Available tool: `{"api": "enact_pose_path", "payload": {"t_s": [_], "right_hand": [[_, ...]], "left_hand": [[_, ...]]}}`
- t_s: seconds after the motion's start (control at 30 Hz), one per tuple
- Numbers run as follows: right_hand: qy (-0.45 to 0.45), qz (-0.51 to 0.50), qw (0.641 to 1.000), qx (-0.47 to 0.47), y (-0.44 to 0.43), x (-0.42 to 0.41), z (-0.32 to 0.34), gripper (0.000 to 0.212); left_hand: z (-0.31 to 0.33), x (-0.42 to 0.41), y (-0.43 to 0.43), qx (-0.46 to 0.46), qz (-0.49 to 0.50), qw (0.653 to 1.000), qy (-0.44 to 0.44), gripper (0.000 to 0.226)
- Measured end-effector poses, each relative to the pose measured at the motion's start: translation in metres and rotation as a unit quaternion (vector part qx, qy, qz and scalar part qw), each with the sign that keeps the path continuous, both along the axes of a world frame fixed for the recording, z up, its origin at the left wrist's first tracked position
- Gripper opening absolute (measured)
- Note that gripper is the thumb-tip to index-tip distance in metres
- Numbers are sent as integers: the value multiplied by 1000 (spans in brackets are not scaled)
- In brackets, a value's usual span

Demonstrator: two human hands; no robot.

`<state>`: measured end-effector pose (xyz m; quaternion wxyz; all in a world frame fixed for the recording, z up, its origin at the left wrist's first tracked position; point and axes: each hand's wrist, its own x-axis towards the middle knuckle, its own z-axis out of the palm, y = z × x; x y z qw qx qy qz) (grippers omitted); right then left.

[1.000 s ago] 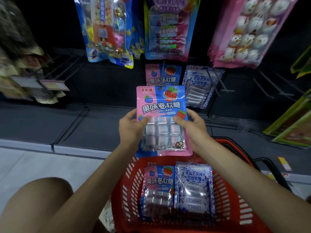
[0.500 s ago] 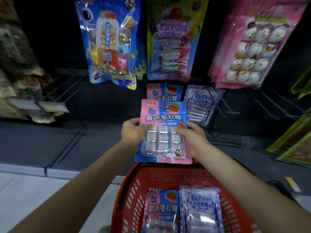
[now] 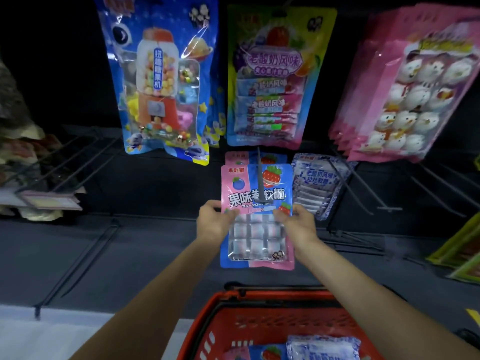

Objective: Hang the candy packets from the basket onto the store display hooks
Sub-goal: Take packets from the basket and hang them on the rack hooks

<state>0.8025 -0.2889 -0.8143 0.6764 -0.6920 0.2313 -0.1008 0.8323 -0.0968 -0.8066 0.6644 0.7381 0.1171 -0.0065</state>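
both hands are up at the display, holding one pink/blue fruit candy pkt [image 3: 255, 216] upright btwn them. l hand [image 3: 213, 222] pinches its left edge, thumb on the front, fingers curled behind. r hand [image 3: 298, 224] does the same on the right edge, thumb by the small strawberry print. the clear window w/ wrapped cubes sits just below both thumbs, btwn the palms. above the fingertips a dark hook [image 3: 259, 172] crosses the pkt's upper front, running down abt to the big lettering; can't tell if it's thru the hang hole. behind the pkt's top a matching hung pkt [image 3: 235, 158] peeks out. just beyond the r fingers a hung white/blue pkt [image 3: 315, 185] sits on its own hook. well above the hands: blue gumball-machine pkt [image 3: 161, 81] over the l hand, yellow/blue yogurt candy pkt [image 3: 270, 79] over the middle, pink snowman pkts [image 3: 415, 94] stacked off past the r hand. below the wrists, btwn the forearms, is the red basket [image 3: 259, 322], w/ a spare pink/blue pkt [image 3: 259, 353] and a spare white/blue pkt [image 3: 322, 346] side by side inside.
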Motion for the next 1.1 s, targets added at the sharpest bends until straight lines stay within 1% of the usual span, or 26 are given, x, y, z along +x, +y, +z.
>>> {"api": "enact_pose_path", "payload": {"t_s": [0.07,0.13,0.23,0.37,0.5,0.57,0.63,0.7,0.8,0.87,0.97,1.1], "right_hand": [[-6,-1,1000,-13,-1,9,-6,11],[-5,-2,1000,-28,-2,19,-14,10],[-7,3,999,-45,-3,31,-23,12],[-30,-8,995,-92,-8,46,-26,21],[-64,-14,989,-133,-16,52,-19,19],[-93,-17,984,-152,-19,52,-12,18],[-119,-15,979,-168,-20,53,-2,12],[-151,-15,970,-192,-21,54,9,12],[-172,-8,957,-233,-22,57,23,7],[-164,-16,953,-256,-23,60,28,8],[-150,-27,953,-262,-24,66,34,12],[-133,-41,954,-267,-26,77,39,15]], "left_hand": [[-5,10,-3,19,0,1000,-1,24],[-11,19,-4,35,5,999,-8,23],[-21,33,-6,83,9,996,-28,21],[-24,45,-9,52,10,997,-51,20],[-13,57,-4,27,12,994,-109,10],[-3,62,-2,22,22,989,-147,8],[4,65,-2,23,20,982,-185,6],[8,69,-1,22,20,977,-209,5],[14,75,-1,12,25,975,-220,5],[17,78,-2,6,34,976,-217,6],[18,85,-4,10,52,977,-209,7],[20,92,-8,-10,62,982,-181,12]]}}
